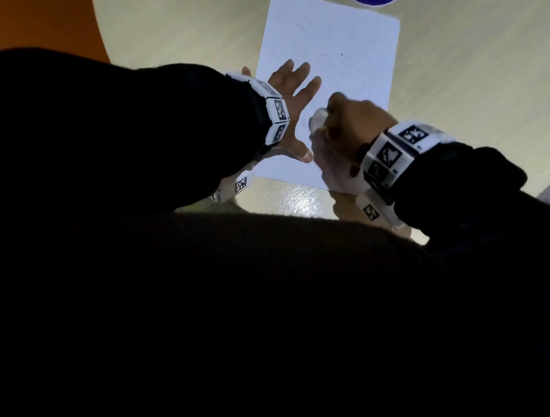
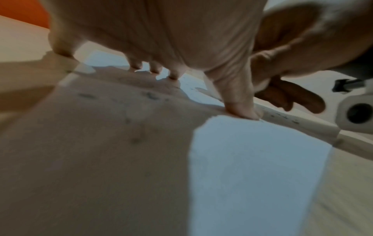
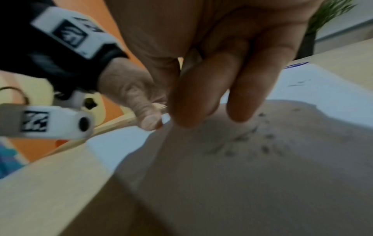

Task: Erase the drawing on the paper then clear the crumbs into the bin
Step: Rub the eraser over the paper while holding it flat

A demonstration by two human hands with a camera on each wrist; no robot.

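A white sheet of paper (image 1: 342,59) lies on the pale wood table (image 1: 178,35). Faint pencil loops (image 1: 304,23) remain near its far left part. My left hand (image 1: 293,92) lies flat with fingers spread and presses the paper's near left part; its thumb (image 2: 242,110) touches the sheet. My right hand (image 1: 354,119), blurred, is curled around a whitish eraser (image 1: 316,119) and holds it against the paper just right of the left thumb. Dark eraser crumbs (image 3: 242,140) lie scattered on the paper under the right hand, and more crumbs (image 2: 149,95) show below the left palm.
A blue round object (image 1: 373,1) peeks in at the top edge beyond the paper. Orange floor (image 1: 44,26) shows past the table's left edge. The table's near edge runs just below the paper. No bin is in view.
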